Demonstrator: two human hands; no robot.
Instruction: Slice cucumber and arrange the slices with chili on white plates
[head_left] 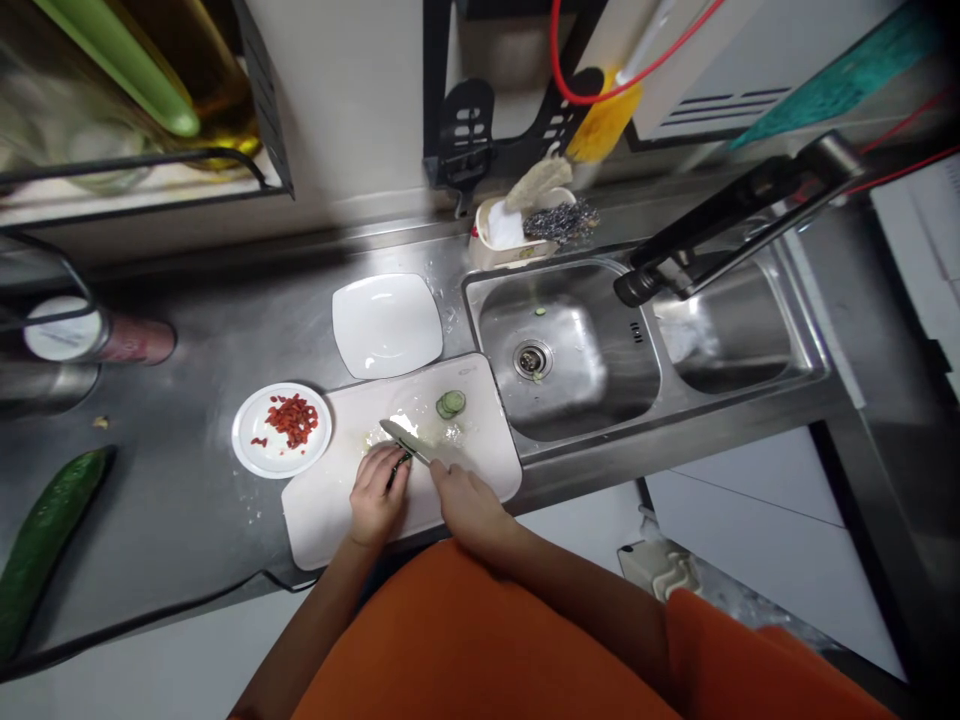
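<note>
On the white cutting board [330, 520] my left hand [379, 490] is closed around a dark green piece of cucumber [400, 468], mostly hidden by my fingers. My right hand [469, 505] grips the handle of a knife [405, 438], its blade reaching up and left past the cucumber piece. A few thin cucumber slices [451, 404] lie stacked at the board's upper right. Wet patches shine on the board around the blade. Left of the board, its rim meeting the board's edge, a round white plate [251, 455] bears small red dried pieces [296, 420].
A square white plate [386, 325] stands behind the board. To the right is a steel double sink [570, 400] with a black faucet [690, 235] over it. A whole cucumber [49, 540] lies far left, near a pink canister [131, 338]. A scrubber holder [506, 250] stands behind the sink.
</note>
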